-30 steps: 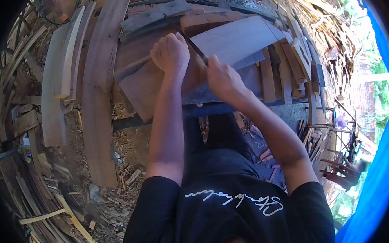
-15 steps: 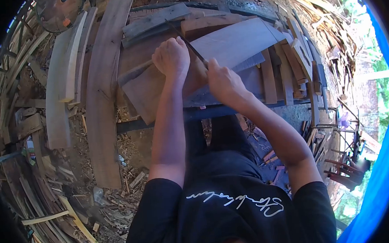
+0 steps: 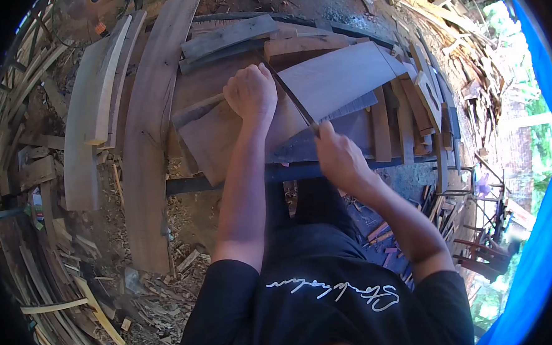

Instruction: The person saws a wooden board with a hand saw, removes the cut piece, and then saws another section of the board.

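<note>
My right hand [image 3: 343, 158] is closed round the handle of a handsaw, its thin dark blade [image 3: 297, 102] slanting up and left across a wide wooden board [image 3: 339, 72]. The board lies at a slant on the work surface; its part right of the blade looks pale, the left part brown. My left hand [image 3: 251, 94] is a closed fist at the board's far edge, left of the blade. Its fingers look curled over that edge, though their undersides are hidden. The blade tip lies close beyond the left knuckles.
Long planks [image 3: 152, 135] lean at the left of the work surface. Short wood pieces [image 3: 228, 37] lie along its far side, and several narrow offcuts [image 3: 404, 116] at its right. Wood scraps cover the ground. A blue tarp [image 3: 524, 272] hangs at the far right.
My right hand has drawn the saw back toward my body and to the right, so more of its blade shows. The left hand stays on the board; the whole view has shifted slightly.
</note>
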Available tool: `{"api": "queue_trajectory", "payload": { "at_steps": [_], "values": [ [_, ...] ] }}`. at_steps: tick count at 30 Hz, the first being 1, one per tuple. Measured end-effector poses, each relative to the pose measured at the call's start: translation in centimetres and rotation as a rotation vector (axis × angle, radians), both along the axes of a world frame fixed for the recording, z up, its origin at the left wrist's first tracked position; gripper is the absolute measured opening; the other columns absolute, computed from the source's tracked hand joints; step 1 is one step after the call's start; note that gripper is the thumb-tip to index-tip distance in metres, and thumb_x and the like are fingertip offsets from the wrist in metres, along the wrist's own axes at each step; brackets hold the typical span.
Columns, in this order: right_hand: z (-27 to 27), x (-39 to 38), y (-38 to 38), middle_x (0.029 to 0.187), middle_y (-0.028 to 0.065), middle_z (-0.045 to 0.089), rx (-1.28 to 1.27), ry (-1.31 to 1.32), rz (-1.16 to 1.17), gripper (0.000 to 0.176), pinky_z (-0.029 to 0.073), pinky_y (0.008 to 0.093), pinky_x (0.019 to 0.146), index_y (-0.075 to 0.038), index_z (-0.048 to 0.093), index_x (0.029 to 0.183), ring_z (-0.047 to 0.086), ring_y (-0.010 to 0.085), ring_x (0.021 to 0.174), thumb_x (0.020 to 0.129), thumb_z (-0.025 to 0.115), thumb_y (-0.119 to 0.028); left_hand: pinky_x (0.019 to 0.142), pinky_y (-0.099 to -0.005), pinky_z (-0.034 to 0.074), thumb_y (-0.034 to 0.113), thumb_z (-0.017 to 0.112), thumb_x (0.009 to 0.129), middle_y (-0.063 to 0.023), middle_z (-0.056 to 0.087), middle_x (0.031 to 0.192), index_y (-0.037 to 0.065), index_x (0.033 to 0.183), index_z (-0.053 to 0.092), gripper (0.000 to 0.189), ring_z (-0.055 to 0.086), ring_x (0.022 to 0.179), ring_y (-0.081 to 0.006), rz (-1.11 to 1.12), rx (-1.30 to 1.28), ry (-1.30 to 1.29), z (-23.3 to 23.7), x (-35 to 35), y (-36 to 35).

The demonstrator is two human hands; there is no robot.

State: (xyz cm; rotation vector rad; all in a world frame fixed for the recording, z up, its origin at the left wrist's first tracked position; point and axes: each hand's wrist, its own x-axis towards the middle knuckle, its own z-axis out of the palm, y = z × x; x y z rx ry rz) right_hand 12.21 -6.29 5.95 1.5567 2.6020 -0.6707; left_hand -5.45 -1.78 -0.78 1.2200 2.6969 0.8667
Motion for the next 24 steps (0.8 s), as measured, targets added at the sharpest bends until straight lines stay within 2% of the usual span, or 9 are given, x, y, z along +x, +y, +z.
{"api": "queue_trajectory", "payload": {
  "at_steps": [3,5,8,14,20,24],
  "values": [
    [-0.3,0.4,-0.4,0.081,0.0323,0.063,-0.058,-0.041,-0.076,0.014,0.048,0.057,0.078,0.0,0.043,0.099,0.062,0.051,0.084,0.092,0.044,-0.011,0.077,-0.045,0.05,0.034,0.051,0.093,-0.0148,0.07,0.086,0.007,0.081,0.07,0.036,0.067,0.085,-0.0335,0.001,0.001,0.017,-0.4,0.0,-0.3],
    [-1.8,-2.0,2.2,0.081,0.0323,0.063,0.035,0.074,0.028,0.015,0.048,0.0567,0.078,0.0,0.042,0.101,0.062,0.0512,0.083,0.093,0.043,-0.013,0.077,-0.045,0.05,0.034,0.051,0.093,-0.0145,0.07,0.086,0.007,0.08,0.07,0.036,0.067,0.085,-0.0336,-0.005,0.032,0.038,-0.4,0.1,-0.1],
    [-2.4,-4.3,3.8,0.081,0.032,0.063,0.08,0.021,0.048,0.016,0.048,0.0565,0.078,0.0,0.041,0.102,0.062,0.0509,0.082,0.094,0.042,-0.014,0.078,-0.0446,0.05,0.035,0.05,0.094,-0.0142,0.07,0.086,0.007,0.08,0.07,0.037,0.067,0.086,-0.0333,0.0,0.016,0.03,-0.5,-0.2,-0.1],
    [0.6,1.0,-1.5,0.083,0.0322,0.064,-0.049,-0.084,-0.066,0.015,0.05,0.0543,0.078,0.001,0.043,0.1,0.062,0.0499,0.084,0.093,0.042,-0.012,0.079,-0.0451,0.05,0.036,0.049,0.094,-0.0141,0.07,0.088,0.007,0.083,0.07,0.038,0.067,0.087,-0.0332,-0.001,-0.017,-0.01,-0.1,-0.2,-0.3],
    [-2.1,-4.3,3.5,0.082,0.0323,0.063,0.085,0.035,0.047,0.015,0.049,0.0562,0.076,0.001,0.042,0.099,0.062,0.0508,0.083,0.093,0.042,-0.013,0.079,-0.0444,0.05,0.036,0.049,0.094,-0.014,0.07,0.088,0.007,0.083,0.071,0.037,0.067,0.087,-0.0328,0.0,-0.006,0.016,-0.2,0.0,-0.2],
    [-0.6,-0.3,0.0,0.084,0.0324,0.063,0.03,0.007,0.004,0.015,0.049,0.0563,0.078,0.001,0.043,0.101,0.062,0.0507,0.085,0.093,0.043,-0.012,0.079,-0.0444,0.05,0.035,0.049,0.094,-0.0148,0.07,0.088,0.007,0.083,0.07,0.037,0.067,0.087,-0.0334,-0.003,-0.001,-0.006,0.2,0.0,-0.2]
  ]
}}
